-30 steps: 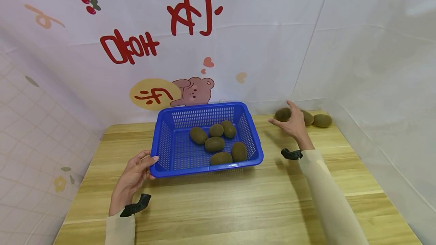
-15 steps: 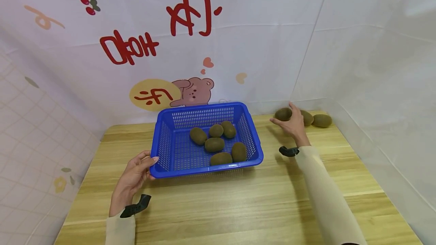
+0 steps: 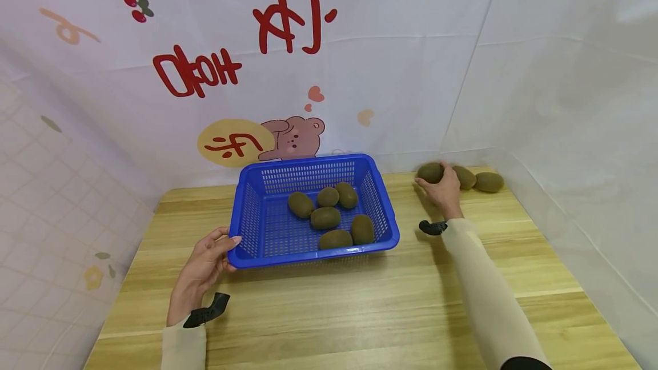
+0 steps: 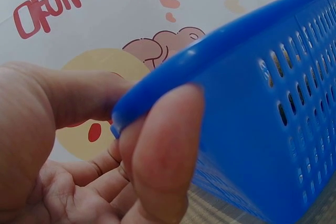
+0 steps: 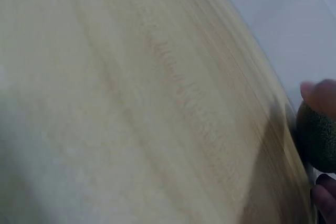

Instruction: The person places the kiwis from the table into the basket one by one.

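A blue plastic basket (image 3: 313,256) with slotted walls stands mid-table and holds several brown kiwis (image 3: 325,218). My left hand (image 3: 203,261) grips its front left corner; in the left wrist view the thumb and fingers (image 4: 165,145) pinch the blue rim (image 4: 210,51) from both sides. At the back right, my right hand (image 3: 444,190) holds a kiwi (image 3: 429,172) between thumb and fingers. The right wrist view catches that kiwi (image 5: 317,135) at its right edge, with a finger above and another below. Two more kiwis, one (image 3: 465,177) and another (image 3: 489,182), lie right of this hand.
The wooden table (image 3: 319,313) meets a white sheet (image 3: 401,84) printed with red characters and a bear at the back. Another white sheet (image 3: 581,187) borders the right side, and a grid-patterned one (image 3: 56,233) the left.
My right hand's thumb and fingers have closed in on the leftmost loose kiwi, and the forearm has shifted slightly left. The left hand and basket have stayed put.
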Tool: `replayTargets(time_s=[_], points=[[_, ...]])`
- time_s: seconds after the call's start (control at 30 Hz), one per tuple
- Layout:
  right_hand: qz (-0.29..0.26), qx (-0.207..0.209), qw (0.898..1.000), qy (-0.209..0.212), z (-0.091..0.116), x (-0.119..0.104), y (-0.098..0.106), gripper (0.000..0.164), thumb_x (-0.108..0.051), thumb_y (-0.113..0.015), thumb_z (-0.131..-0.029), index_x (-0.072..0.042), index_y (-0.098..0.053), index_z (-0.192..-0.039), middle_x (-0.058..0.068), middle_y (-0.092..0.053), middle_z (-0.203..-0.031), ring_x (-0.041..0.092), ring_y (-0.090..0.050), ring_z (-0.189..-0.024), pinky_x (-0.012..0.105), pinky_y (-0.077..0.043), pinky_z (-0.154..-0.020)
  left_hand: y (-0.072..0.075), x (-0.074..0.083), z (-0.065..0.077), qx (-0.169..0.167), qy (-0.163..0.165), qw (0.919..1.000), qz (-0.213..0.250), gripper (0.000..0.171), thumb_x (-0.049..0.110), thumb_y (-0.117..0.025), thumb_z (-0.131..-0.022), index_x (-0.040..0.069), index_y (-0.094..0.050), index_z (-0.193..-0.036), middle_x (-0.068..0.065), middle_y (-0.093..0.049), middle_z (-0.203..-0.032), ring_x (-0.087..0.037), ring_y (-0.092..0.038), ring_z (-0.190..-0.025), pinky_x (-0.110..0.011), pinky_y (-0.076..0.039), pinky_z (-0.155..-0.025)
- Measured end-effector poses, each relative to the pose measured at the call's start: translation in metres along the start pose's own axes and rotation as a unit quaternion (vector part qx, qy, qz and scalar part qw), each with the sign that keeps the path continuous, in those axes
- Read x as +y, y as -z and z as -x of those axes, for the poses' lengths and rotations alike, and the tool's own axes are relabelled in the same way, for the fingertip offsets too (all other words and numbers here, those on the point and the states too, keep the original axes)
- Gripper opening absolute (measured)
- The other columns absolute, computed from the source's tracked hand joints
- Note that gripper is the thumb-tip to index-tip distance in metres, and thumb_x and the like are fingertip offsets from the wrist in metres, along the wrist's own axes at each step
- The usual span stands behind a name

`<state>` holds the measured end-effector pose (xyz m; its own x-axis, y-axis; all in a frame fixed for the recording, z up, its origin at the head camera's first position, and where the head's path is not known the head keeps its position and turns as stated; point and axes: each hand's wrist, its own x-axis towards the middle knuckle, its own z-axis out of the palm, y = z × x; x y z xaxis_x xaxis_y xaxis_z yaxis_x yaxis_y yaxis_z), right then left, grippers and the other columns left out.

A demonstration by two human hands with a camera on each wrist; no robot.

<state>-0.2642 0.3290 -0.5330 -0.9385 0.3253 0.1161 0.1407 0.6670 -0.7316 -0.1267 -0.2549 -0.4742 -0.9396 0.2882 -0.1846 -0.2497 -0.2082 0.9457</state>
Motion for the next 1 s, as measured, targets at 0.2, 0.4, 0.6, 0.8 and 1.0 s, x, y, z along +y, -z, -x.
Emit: replayTargets(time_s=[0.2,0.4,0.6,0.8,1.0], points=[[-0.007,0.032,0.999,-0.003,-0.003,0.001,-0.001,0.084,-0.032,-0.076,-0.092,-0.002,-0.032,-0.157,0.030,-0.040,-0.156,0.049,-0.037,-0.145,0.060,-0.033,-0.121,-0.001,0.001,-0.001,0.003,0.004,1.0000,0.001,0.022,0.007,-0.055,-0.105,0.003,-0.044,-0.124,-0.003,-0.079,-0.101,-0.011,-0.075,-0.070,-0.021,-0.060,-0.055],[-0.023,0.033,0.999,-0.008,0.000,0.000,0.001,0.082,-0.031,-0.078,-0.091,-0.002,-0.035,-0.155,0.029,-0.044,-0.153,0.047,-0.042,-0.142,0.059,-0.038,-0.118,-0.001,0.001,-0.001,0.005,0.009,0.9999,-0.003,0.024,0.009,-0.056,-0.105,0.002,-0.043,-0.125,-0.002,-0.079,-0.098,-0.011,-0.075,-0.068,-0.021,-0.061,-0.056],[-0.042,0.021,0.999,-0.009,0.005,0.003,0.004,0.083,-0.033,-0.079,-0.091,-0.004,-0.037,-0.156,0.027,-0.046,-0.152,0.046,-0.044,-0.139,0.060,-0.041,-0.114,0.001,-0.001,0.001,-0.002,0.009,0.9999,-0.005,0.022,0.010,-0.056,-0.106,0.004,-0.044,-0.123,-0.001,-0.078,-0.094,-0.009,-0.074,-0.068,-0.020,-0.061,-0.056],[-0.057,0.023,0.998,-0.008,0.007,0.005,0.008,0.083,-0.036,-0.080,-0.089,-0.006,-0.039,-0.155,0.026,-0.051,-0.148,0.043,-0.053,-0.127,0.056,-0.047,-0.108,0.001,-0.001,0.001,-0.001,0.009,0.9999,-0.006,0.022,0.010,-0.056,-0.106,0.006,-0.044,-0.124,-0.001,-0.079,-0.098,-0.010,-0.074,-0.068,-0.021,-0.061,-0.057],[-0.064,0.022,0.998,-0.009,0.008,0.003,0.013,0.081,-0.034,-0.079,-0.090,-0.007,-0.040,-0.155,0.026,-0.052,-0.144,0.040,-0.055,-0.121,0.051,-0.049,-0.103,0.000,-0.001,0.000,-0.001,0.005,1.0000,-0.004,0.022,0.008,-0.055,-0.106,0.004,-0.044,-0.124,-0.002,-0.079,-0.098,-0.010,-0.074,-0.067,-0.021,-0.061,-0.056]])
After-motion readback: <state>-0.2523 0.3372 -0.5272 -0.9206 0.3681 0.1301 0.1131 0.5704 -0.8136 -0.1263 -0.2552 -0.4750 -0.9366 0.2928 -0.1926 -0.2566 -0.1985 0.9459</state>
